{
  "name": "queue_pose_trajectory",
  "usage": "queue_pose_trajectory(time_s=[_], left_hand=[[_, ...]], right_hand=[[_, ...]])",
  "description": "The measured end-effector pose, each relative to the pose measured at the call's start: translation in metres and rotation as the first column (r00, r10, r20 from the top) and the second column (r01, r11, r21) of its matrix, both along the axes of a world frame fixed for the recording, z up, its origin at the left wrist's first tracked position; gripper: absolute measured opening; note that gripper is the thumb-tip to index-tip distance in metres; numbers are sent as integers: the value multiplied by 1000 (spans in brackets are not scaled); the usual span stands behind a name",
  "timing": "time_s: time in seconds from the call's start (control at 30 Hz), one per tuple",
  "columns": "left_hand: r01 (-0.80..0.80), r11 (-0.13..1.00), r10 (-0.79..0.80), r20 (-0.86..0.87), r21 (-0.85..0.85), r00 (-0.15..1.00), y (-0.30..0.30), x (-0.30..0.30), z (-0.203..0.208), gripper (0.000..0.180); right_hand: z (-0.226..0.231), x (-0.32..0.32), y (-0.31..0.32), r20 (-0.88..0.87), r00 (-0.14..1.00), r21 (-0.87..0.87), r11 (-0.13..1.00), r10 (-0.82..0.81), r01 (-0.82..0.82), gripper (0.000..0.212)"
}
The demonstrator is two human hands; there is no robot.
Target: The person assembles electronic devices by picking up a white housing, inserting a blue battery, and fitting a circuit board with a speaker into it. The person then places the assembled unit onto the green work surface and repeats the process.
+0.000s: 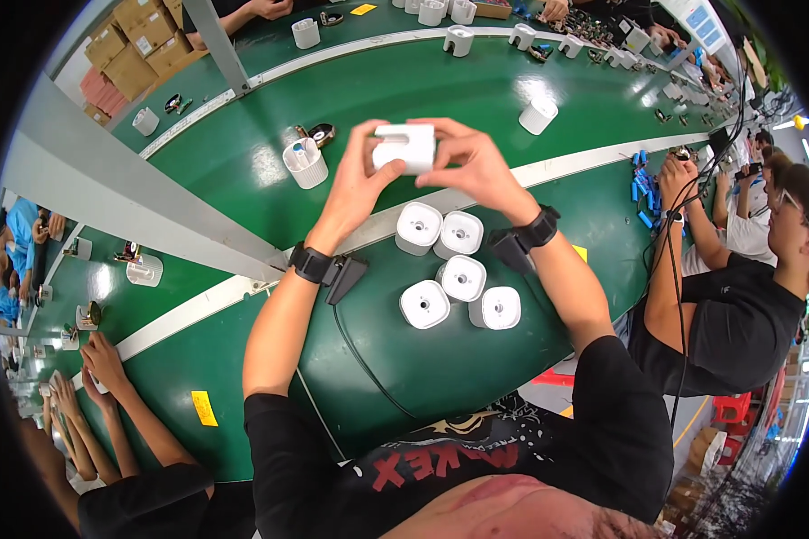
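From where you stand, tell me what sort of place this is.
Most likely a factory assembly line: white plastic housings stand grouped on a long green workbench, blue cylinders lie heaped nearby, and co-workers are stationed on both sides.

both forearms reach forward from the near edge of the counter [476,364] and converge, so the hands meet in the air beyond its far edge. the left forearm [279,337] slants inward to the right; the right forearm [568,280] slants inward to the left. the left hand [358,182] grips from its side, thumb laid across the front, fingers curled behind. the right hand [478,168] grips opposite, index finger stretched along the top, thumb pointing leftward below. both elbows are bent.
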State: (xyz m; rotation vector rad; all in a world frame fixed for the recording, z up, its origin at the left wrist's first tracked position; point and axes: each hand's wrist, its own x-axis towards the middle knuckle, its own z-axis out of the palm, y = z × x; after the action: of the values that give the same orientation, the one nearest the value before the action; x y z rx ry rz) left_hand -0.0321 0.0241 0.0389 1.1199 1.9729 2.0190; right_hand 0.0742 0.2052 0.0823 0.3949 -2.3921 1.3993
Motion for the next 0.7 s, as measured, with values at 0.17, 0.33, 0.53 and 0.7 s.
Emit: queue_pose_trajectory(time_s=[0.17,0.33,0.53,0.7], left_hand=[[139,990,-135,143,-15,980,-2,0,1,66],[-9,990,-11,-147,-138,989,-3,-2,-3,68],[167,955,-188,-69,-244,980,-5,-5,-14,69],[409,870,-404,77,-277,911,-4,-7,-26,71]], right_hand=[[-1,12,1,-84,996,307,951,-12,37,10],[-30,17,96,87,902,-32,904,-423,427,14],[-56,21,141,-103,525,69,520,-845,851,26],[-68,16,159,-279,379,165,345,-882,924,37]])
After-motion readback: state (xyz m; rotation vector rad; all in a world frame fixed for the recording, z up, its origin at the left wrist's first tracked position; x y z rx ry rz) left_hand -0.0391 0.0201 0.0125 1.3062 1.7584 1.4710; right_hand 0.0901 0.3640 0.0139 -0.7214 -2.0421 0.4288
